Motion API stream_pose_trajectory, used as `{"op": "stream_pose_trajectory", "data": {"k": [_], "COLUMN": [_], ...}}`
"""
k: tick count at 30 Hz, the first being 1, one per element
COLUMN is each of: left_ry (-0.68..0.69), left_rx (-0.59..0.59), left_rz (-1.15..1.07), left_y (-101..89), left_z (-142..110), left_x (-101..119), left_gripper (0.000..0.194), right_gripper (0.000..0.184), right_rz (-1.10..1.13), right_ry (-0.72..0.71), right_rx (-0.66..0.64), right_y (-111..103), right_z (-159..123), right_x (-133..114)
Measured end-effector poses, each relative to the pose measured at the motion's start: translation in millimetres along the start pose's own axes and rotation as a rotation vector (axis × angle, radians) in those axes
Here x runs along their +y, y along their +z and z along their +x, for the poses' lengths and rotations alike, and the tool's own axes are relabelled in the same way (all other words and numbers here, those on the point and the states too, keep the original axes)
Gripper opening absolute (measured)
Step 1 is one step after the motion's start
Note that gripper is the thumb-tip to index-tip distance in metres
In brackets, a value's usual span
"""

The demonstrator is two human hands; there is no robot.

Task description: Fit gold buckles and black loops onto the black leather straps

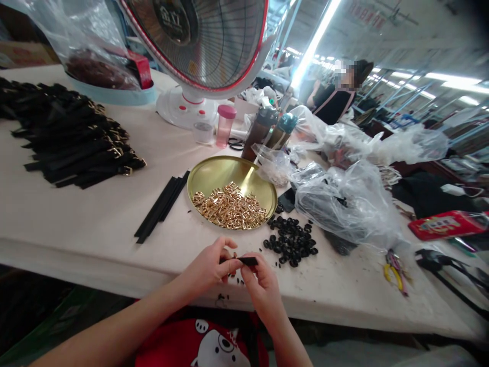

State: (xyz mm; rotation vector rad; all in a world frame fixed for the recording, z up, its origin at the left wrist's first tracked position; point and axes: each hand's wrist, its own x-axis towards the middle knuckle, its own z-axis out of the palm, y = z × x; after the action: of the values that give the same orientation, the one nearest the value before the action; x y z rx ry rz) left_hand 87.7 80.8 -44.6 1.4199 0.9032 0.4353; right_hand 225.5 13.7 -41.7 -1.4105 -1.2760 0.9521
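Near the table's front edge my two hands meet over a short black strap point(247, 261). My left hand point(216, 262) pinches its left end, close to a small piece that looks gold and is mostly hidden by the fingers. From the other side my right hand point(263, 283) grips the strap between thumb and fingers. Just beyond lies a round gold tray point(206, 171) with a heap of small gold buckles point(231, 206). A pile of small black rings or loops point(292, 242) is to the right of my hands. Several flat black strips point(162, 206) lie to the left of the tray.
A large pile of black straps with gold buckles point(76, 132) covers the far left. A fan heater point(198, 46), a pink-lidded cup point(225, 125) and bottles point(260, 130) stand behind. Plastic bags point(347, 204), yellow-handled pliers point(393, 275) and a red can point(446, 224) are at right. A person point(336, 97) is beyond.
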Motion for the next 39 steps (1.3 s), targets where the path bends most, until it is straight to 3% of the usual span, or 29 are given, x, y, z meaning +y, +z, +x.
{"op": "stream_pose_trajectory", "data": {"k": [3, 7, 9, 12, 15, 20, 23, 28, 34, 39], "left_ry": [0.059, 0.014, -0.004, -0.032, -0.054, -0.075, -0.082, -0.074, -0.029, 0.028], "left_rx": [-0.051, 0.026, 0.066, 0.072, 0.080, 0.098, 0.103, 0.126, 0.159, 0.151], "left_rz": [0.115, 0.164, 0.147, 0.119, 0.084, 0.028, 0.034, 0.064, 0.092, 0.151], "left_y": [-2.8, -10.8, -15.1, -19.7, -22.0, -23.7, -23.7, -22.0, -18.9, -10.0], "left_z": [1, 3, 5, 5, 7, 12, 15, 13, 12, 2], "left_x": [2, 3, 0, -7, -13, -18, -18, -17, -22, -17], "left_gripper": [0.029, 0.025, 0.024, 0.023, 0.023, 0.025, 0.026, 0.026, 0.026, 0.025], "right_gripper": [0.015, 0.024, 0.025, 0.026, 0.030, 0.033, 0.026, 0.014, 0.010, 0.008], "right_rz": [-0.008, -0.202, -0.425, -0.570, -0.645, -0.771, -0.840, -0.975, -1.016, -0.841], "right_ry": [0.069, 0.080, 0.013, -0.010, 0.009, 0.055, 0.071, 0.075, 0.071, 0.019], "right_rx": [-0.050, 0.185, 0.249, 0.319, 0.390, 0.410, 0.312, 0.180, 0.186, 0.186], "right_y": [-18, -51, -66, -87, -111, -142, -139, -113, -98, -96], "right_z": [18, 66, 92, 119, 125, 106, 93, 88, 94, 79], "right_x": [4, 29, 42, 55, 57, 56, 57, 58, 52, 40]}}
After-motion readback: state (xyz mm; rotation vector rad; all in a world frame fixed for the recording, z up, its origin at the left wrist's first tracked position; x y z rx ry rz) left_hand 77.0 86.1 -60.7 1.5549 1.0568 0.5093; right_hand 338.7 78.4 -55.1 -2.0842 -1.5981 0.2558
